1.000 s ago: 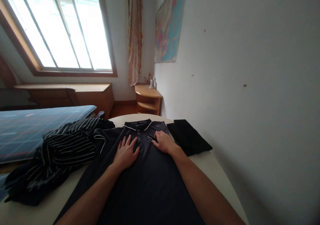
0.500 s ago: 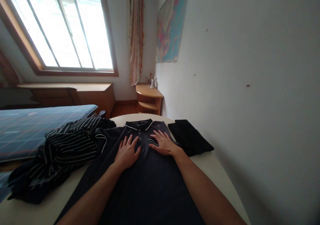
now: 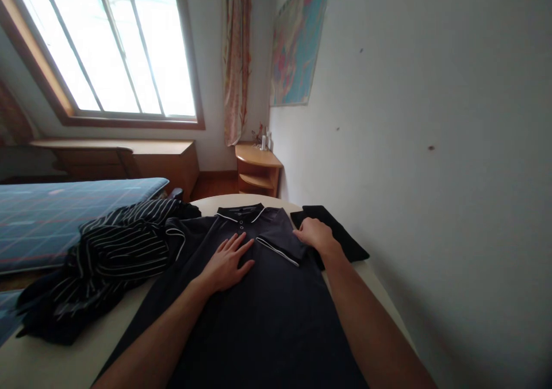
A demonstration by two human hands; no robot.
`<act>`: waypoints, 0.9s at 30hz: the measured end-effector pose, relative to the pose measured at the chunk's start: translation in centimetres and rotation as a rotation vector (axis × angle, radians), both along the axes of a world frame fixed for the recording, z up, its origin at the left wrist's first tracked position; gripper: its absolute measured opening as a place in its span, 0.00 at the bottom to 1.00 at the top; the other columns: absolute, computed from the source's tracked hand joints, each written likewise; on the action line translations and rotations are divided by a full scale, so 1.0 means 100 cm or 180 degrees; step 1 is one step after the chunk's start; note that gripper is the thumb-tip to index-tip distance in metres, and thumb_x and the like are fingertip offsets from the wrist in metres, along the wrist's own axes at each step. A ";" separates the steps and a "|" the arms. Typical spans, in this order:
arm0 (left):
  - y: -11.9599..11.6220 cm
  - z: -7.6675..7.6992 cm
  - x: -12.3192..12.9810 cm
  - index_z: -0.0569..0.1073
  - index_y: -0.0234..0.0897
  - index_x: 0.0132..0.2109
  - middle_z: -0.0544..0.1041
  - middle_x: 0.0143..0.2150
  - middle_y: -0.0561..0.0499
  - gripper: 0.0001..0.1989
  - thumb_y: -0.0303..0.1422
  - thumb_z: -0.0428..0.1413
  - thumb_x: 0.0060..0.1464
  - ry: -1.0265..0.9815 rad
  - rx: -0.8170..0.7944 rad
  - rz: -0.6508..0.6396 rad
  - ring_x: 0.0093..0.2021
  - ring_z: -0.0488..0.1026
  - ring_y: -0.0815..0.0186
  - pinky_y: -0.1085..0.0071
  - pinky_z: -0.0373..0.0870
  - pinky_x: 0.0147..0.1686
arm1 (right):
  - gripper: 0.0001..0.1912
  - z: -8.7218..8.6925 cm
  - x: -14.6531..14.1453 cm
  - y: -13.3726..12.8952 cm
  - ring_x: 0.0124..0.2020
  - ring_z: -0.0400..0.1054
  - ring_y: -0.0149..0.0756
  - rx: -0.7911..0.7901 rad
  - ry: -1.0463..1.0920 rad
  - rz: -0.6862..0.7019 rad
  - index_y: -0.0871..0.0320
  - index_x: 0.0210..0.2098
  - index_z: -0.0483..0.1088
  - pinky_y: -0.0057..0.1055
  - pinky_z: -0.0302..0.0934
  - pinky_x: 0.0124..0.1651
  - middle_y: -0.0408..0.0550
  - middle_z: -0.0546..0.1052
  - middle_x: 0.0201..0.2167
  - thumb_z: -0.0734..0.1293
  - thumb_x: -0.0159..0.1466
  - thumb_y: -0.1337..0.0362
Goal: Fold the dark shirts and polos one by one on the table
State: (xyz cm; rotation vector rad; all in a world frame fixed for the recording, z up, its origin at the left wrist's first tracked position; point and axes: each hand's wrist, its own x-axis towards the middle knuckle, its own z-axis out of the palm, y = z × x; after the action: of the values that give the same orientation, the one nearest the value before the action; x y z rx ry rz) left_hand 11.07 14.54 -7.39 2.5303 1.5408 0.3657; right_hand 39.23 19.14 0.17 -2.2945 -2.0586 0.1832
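A dark polo shirt (image 3: 259,314) with white-edged collar lies spread face up, its buttoned placket at the top. Its right-hand sleeve (image 3: 278,245) is folded inward across the chest; the left-hand sleeve (image 3: 175,236) sticks outward. Flat on the chest below the buttons rests my left hand (image 3: 228,262), fingers spread. My right hand (image 3: 317,233) is closed at the shirt's right edge, its curled fingers on the cloth by the sleeve fold; the fingertips are partly hidden. Behind that hand is a folded black garment (image 3: 345,239).
The pale round table (image 3: 383,291) carries everything, with a heap of black-and-white striped clothing (image 3: 129,239) on its left. Beyond stand a blue checked mattress (image 3: 77,205), a wooden desk (image 3: 164,147) and a corner shelf (image 3: 259,156). A white wall (image 3: 409,205) borders the right side.
My right hand has moved right from the folded sleeve to the shirt's edge, and its fingers have closed. The left hand has shifted slightly right across the chest.
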 end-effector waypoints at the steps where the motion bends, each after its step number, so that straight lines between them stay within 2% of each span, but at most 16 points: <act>1: 0.001 0.001 -0.002 0.56 0.50 0.70 0.47 0.74 0.52 0.32 0.52 0.46 0.63 0.0016 -0.0016 -0.0024 0.73 0.43 0.54 0.53 0.45 0.69 | 0.17 0.002 0.003 -0.001 0.47 0.75 0.51 -0.0105 -0.0038 -0.0009 0.57 0.40 0.79 0.39 0.67 0.45 0.61 0.80 0.44 0.69 0.61 0.52; 6: 0.003 0.001 -0.007 0.55 0.50 0.71 0.46 0.75 0.52 0.33 0.55 0.44 0.63 0.0082 -0.0029 -0.0094 0.73 0.41 0.53 0.54 0.45 0.69 | 0.15 0.000 0.008 -0.004 0.47 0.75 0.49 -0.0452 -0.0129 0.0044 0.57 0.39 0.80 0.37 0.67 0.45 0.58 0.80 0.44 0.73 0.56 0.55; 10: 0.002 0.001 -0.007 0.56 0.50 0.71 0.47 0.75 0.52 0.32 0.52 0.46 0.63 0.0075 0.0043 -0.0089 0.73 0.42 0.52 0.53 0.46 0.69 | 0.11 0.000 0.010 -0.004 0.46 0.75 0.47 -0.0517 -0.0083 0.0145 0.57 0.38 0.80 0.35 0.68 0.43 0.57 0.81 0.43 0.71 0.57 0.59; 13: 0.000 0.004 -0.005 0.57 0.48 0.70 0.50 0.74 0.52 0.31 0.47 0.49 0.63 0.0016 0.0161 -0.0221 0.74 0.42 0.53 0.53 0.46 0.69 | 0.10 0.002 0.013 -0.002 0.44 0.76 0.47 -0.0473 0.0033 0.0274 0.58 0.35 0.80 0.35 0.67 0.42 0.56 0.81 0.40 0.68 0.58 0.62; 17: -0.003 0.009 -0.003 0.59 0.46 0.69 0.55 0.72 0.54 0.29 0.35 0.49 0.62 -0.0098 0.0131 -0.0519 0.72 0.48 0.57 0.56 0.46 0.70 | 0.09 0.005 0.013 -0.002 0.40 0.76 0.44 -0.0451 0.0256 0.0391 0.58 0.33 0.79 0.31 0.66 0.39 0.55 0.81 0.37 0.67 0.61 0.62; 19: -0.003 0.010 -0.003 0.60 0.46 0.69 0.56 0.72 0.54 0.29 0.34 0.49 0.62 -0.0140 0.0051 -0.0576 0.72 0.50 0.57 0.56 0.47 0.70 | 0.09 0.006 0.011 -0.003 0.36 0.76 0.40 -0.0521 0.0465 0.0535 0.58 0.36 0.78 0.28 0.65 0.36 0.52 0.81 0.36 0.69 0.61 0.61; 22: -0.002 0.008 -0.004 0.61 0.47 0.68 0.57 0.72 0.53 0.28 0.35 0.50 0.62 -0.0183 0.0050 -0.0677 0.72 0.50 0.55 0.52 0.48 0.69 | 0.15 0.006 0.011 -0.004 0.29 0.74 0.35 -0.0820 0.0724 0.0665 0.60 0.43 0.75 0.25 0.63 0.30 0.49 0.80 0.34 0.73 0.57 0.62; 27: 0.000 0.003 -0.006 0.62 0.46 0.68 0.57 0.72 0.51 0.27 0.38 0.51 0.63 -0.0274 0.0145 -0.0748 0.72 0.51 0.53 0.50 0.50 0.69 | 0.18 0.006 0.017 -0.003 0.22 0.69 0.30 -0.0888 0.0944 0.0343 0.60 0.47 0.72 0.23 0.60 0.25 0.44 0.77 0.27 0.73 0.57 0.69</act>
State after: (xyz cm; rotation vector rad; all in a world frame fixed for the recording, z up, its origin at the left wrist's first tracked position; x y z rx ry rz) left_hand 10.44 14.55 -7.10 2.6541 1.2016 0.4744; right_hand 40.91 18.80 0.79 -2.1297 -2.1094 0.8108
